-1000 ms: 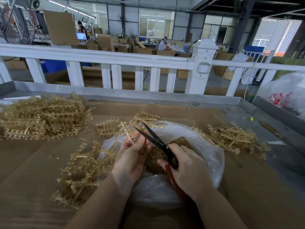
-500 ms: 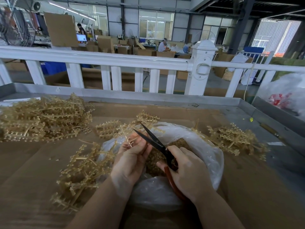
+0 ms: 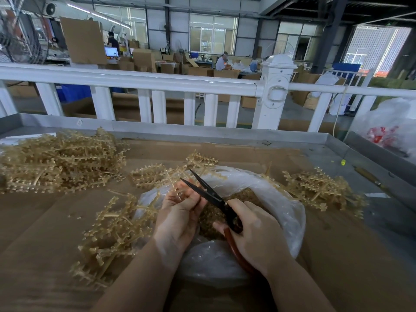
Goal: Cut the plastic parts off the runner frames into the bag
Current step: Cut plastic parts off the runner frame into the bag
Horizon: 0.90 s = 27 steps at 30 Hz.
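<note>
runner frames are the job here, and the one being worked [image 3: 177, 188] sits pinched in the left hand [image 3: 180, 212], held over the open mouth of the clear bag [image 3: 281, 208]. the right hand [image 3: 258, 239] grips the red-handled scissors [image 3: 209, 194], its fingers curled round the handles, the dark blades parted and pointing away from the wrist, just across the left fingertips [image 3: 191, 188]. directly under both grips, inside the bag, lies a mound of cut parts [image 3: 245, 197], so a fair share looks done. plenty seems left: a big heap of frames [image 3: 58, 158] lies far out past the left hand, a smaller loose frame [image 3: 157, 174] just beyond the blade tips, and more [image 3: 108, 230] beside the left wrist. the pile [image 3: 315, 188] out past the right hand may be stripped runners, though blur makes that hard to tell. by this showing, the task is somewhere in the middle.
</note>
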Each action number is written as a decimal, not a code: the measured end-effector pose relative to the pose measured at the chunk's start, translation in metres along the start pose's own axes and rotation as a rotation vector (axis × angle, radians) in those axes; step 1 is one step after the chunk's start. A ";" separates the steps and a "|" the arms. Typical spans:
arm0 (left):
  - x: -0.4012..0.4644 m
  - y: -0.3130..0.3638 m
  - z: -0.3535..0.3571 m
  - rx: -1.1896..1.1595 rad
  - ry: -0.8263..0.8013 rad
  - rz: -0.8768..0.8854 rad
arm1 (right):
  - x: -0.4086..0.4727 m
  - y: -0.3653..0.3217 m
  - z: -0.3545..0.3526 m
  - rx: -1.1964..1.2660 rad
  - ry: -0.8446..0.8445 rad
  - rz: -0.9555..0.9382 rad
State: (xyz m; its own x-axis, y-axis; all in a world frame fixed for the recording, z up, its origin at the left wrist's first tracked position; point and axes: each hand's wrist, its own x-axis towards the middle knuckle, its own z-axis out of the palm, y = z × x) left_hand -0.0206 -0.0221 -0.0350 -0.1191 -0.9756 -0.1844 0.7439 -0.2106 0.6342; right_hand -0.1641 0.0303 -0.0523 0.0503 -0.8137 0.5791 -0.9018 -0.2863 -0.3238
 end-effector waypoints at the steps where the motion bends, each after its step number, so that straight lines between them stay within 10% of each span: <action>1: -0.001 0.000 0.001 0.007 0.001 0.005 | 0.000 0.000 0.000 0.004 -0.002 -0.002; 27: -0.008 0.000 0.003 0.075 -0.028 -0.002 | 0.000 0.001 -0.001 -0.019 -0.022 0.014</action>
State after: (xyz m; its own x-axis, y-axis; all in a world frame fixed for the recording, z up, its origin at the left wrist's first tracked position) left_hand -0.0215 -0.0148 -0.0310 -0.1394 -0.9764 -0.1652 0.6924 -0.2154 0.6886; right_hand -0.1655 0.0306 -0.0522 0.0472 -0.8286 0.5578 -0.9103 -0.2657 -0.3175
